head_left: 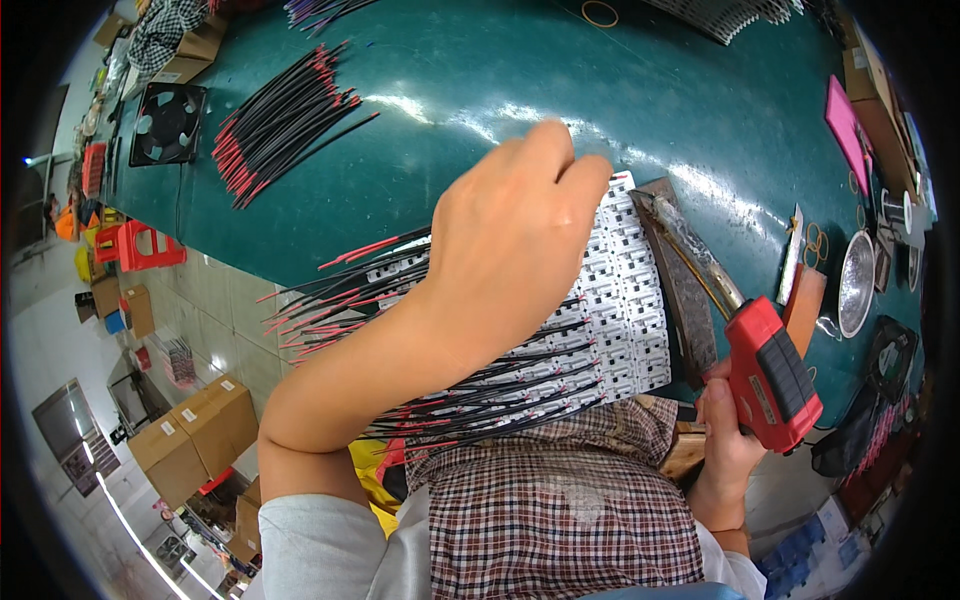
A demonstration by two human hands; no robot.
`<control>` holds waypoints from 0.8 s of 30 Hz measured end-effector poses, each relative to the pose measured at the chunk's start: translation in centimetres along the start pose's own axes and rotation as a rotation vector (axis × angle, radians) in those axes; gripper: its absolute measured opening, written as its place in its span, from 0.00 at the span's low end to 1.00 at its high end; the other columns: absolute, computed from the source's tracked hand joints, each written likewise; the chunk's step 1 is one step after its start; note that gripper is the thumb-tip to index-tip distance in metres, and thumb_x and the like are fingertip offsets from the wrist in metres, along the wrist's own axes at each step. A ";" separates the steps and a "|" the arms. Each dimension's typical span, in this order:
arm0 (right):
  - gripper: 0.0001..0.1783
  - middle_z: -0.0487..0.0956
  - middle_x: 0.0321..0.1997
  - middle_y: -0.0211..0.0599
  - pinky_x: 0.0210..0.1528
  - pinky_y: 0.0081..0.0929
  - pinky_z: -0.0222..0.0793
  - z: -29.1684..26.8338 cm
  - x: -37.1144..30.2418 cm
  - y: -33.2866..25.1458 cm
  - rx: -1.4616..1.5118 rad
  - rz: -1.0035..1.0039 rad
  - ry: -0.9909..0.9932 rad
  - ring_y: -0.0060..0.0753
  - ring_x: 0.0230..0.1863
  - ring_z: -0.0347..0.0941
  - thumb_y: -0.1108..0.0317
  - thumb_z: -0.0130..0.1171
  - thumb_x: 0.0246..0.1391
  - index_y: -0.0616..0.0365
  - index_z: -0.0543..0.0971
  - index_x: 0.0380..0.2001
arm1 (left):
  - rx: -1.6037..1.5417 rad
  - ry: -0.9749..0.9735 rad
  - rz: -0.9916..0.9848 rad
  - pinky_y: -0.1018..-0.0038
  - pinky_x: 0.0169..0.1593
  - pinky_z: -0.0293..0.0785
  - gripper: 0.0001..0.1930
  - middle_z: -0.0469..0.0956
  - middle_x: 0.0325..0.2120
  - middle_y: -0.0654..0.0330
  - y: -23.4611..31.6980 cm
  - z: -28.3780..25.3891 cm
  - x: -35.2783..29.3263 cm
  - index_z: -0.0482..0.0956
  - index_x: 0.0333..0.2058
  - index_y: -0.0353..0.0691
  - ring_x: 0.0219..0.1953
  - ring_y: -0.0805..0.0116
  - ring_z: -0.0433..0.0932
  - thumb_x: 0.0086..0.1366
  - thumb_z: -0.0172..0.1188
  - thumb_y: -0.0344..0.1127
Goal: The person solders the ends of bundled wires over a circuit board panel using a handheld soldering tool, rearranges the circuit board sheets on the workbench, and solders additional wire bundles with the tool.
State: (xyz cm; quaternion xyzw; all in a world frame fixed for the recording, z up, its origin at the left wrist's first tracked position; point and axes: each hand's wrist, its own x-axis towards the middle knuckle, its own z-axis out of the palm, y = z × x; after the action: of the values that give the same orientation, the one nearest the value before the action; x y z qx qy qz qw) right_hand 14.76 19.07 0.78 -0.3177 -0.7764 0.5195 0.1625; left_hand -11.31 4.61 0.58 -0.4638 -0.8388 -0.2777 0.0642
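Observation:
My left hand reaches over the white circuit board panel, closed in a pinch at its far edge. A short red wire end pokes out by the fingertips; the rest of that wire is hidden under the hand. Many black wires with red ends are attached in rows across the panel and hang off toward the left. Wrapped in my right hand is a red and black soldering gun. Its metal tip points up and left, close to the panel's far right corner.
A dark metal bar lies along the panel's right side. On the green table are a bundle of black wires and a black fan. To the right are a metal bowl, a blade and a solder spool.

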 end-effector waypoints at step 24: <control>0.17 0.80 0.34 0.33 0.24 0.17 0.67 0.1 1.0 0.1 -0.043 -0.096 -0.191 0.16 0.24 0.71 0.79 0.67 0.55 0.63 0.78 0.48 | -0.051 -0.054 -0.072 0.65 0.26 0.73 0.08 0.76 0.17 0.57 0.5 2.4 -1.7 0.74 0.26 0.38 0.20 0.58 0.79 0.56 0.67 0.27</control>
State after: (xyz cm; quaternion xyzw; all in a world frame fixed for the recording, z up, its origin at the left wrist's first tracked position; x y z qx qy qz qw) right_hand 13.99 19.65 0.54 -0.2326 -0.8135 0.5225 0.1054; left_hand -9.57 4.83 -1.87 -0.4421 -0.8491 -0.2884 0.0195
